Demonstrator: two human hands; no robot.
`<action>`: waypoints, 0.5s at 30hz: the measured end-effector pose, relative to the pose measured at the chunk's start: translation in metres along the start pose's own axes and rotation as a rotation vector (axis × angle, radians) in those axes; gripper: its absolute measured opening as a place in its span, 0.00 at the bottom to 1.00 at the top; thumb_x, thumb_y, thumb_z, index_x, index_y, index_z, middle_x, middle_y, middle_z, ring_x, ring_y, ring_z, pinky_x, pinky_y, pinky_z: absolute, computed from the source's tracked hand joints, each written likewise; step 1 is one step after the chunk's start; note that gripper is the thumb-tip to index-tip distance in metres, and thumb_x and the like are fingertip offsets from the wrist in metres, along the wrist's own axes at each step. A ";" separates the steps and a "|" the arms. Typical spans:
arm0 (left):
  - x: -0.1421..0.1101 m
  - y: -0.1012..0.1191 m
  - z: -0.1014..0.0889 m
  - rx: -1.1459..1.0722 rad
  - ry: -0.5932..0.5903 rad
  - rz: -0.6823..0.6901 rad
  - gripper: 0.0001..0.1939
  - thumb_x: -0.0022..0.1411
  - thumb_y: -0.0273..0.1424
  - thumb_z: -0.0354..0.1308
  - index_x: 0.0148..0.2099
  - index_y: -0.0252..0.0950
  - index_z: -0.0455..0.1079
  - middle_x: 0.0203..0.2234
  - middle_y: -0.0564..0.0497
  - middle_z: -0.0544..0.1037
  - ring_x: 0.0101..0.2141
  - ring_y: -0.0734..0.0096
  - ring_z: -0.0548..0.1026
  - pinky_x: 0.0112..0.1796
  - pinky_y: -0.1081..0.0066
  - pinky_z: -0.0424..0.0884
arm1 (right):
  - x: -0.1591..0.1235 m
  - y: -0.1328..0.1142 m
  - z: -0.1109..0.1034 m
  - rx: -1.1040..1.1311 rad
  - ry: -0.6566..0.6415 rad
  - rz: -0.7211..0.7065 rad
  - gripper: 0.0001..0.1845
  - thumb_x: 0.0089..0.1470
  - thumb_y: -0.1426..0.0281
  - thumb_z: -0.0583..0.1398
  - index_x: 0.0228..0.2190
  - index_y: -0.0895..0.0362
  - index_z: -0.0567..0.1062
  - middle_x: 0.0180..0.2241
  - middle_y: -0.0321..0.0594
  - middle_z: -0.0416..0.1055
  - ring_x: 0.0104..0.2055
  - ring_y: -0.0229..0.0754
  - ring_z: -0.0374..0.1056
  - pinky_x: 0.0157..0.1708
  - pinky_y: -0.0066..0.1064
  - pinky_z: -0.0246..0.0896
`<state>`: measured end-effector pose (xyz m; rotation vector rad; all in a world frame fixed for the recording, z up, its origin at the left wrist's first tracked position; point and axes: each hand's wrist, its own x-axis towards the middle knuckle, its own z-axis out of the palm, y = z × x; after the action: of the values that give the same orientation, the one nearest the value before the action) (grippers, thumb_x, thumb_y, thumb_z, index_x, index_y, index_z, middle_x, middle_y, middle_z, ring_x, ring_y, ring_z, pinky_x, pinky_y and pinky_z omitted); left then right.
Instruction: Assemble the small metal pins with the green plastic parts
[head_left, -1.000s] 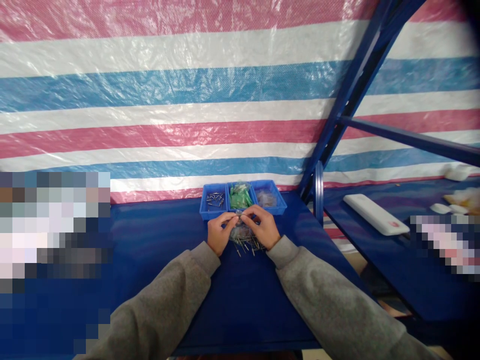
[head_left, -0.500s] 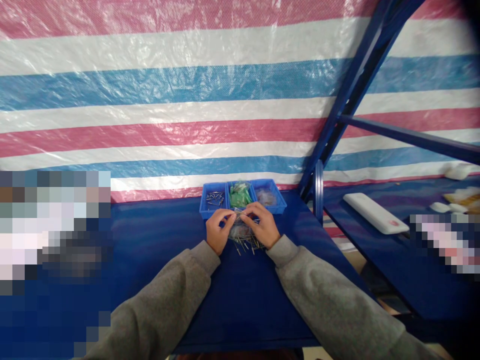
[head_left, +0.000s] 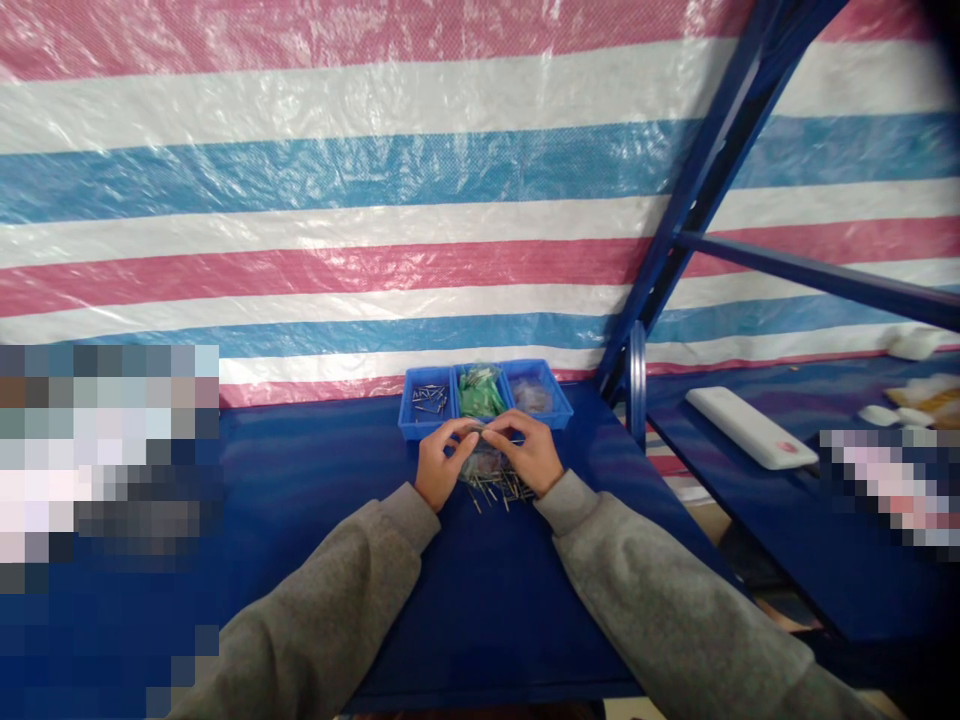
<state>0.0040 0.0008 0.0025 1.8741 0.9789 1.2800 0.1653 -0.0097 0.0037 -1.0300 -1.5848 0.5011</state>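
My left hand (head_left: 439,472) and my right hand (head_left: 537,456) meet over the blue table, thumbs and forefingers pinched together. Something small sits at their fingertips, too tiny and covered to make out. Beneath the hands lies a loose heap of thin metal pins (head_left: 498,490), spread towards me, beside a crumpled clear plastic bag (head_left: 484,464). Just beyond stand joined blue bins (head_left: 415,432). In the left one are short metal pieces (head_left: 430,396), in the middle one a green plastic bag (head_left: 480,392), and in the right one clear plastic packets (head_left: 531,396).
A blue metal frame post (head_left: 679,235) slants up at the right. Past it, a second blue table (head_left: 814,560) carries a white oblong box (head_left: 750,427) and small white items. A striped plastic sheet (head_left: 337,260) hangs behind. Blurred patches cover both sides.
Both hands have shifted very slightly, their fingertips drawing closer together and a little lower. The pins and bins stay where they were.
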 end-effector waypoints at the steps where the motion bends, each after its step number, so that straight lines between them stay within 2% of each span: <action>1: 0.000 0.000 0.000 -0.010 -0.006 -0.009 0.14 0.59 0.35 0.54 0.45 0.35 0.69 0.33 0.48 0.76 0.33 0.69 0.73 0.33 0.73 0.70 | 0.000 0.000 0.000 -0.001 0.001 0.009 0.13 0.50 0.61 0.59 0.24 0.57 0.74 0.24 0.38 0.69 0.27 0.38 0.63 0.29 0.31 0.60; 4: 0.000 -0.001 0.000 -0.025 -0.019 -0.022 0.15 0.59 0.35 0.54 0.47 0.35 0.68 0.28 0.50 0.75 0.29 0.72 0.73 0.32 0.73 0.70 | 0.001 0.001 0.000 0.003 -0.010 0.021 0.13 0.49 0.60 0.60 0.23 0.57 0.74 0.23 0.38 0.69 0.26 0.38 0.63 0.28 0.30 0.60; 9: 0.000 -0.003 0.001 0.004 -0.006 0.003 0.10 0.58 0.35 0.55 0.37 0.33 0.70 0.31 0.50 0.74 0.34 0.70 0.72 0.34 0.74 0.69 | 0.000 -0.002 0.001 0.008 -0.017 -0.003 0.12 0.52 0.61 0.58 0.25 0.57 0.74 0.26 0.38 0.69 0.28 0.38 0.64 0.28 0.30 0.60; 15: 0.001 -0.005 0.002 0.002 -0.045 -0.014 0.10 0.58 0.35 0.55 0.37 0.32 0.70 0.30 0.50 0.74 0.33 0.71 0.71 0.34 0.74 0.69 | -0.001 -0.001 0.003 -0.004 0.000 0.008 0.11 0.53 0.62 0.57 0.28 0.56 0.74 0.28 0.39 0.71 0.29 0.39 0.66 0.30 0.30 0.62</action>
<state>0.0050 0.0040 -0.0018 1.8865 0.9689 1.2241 0.1625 -0.0110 0.0034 -1.0399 -1.5832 0.5034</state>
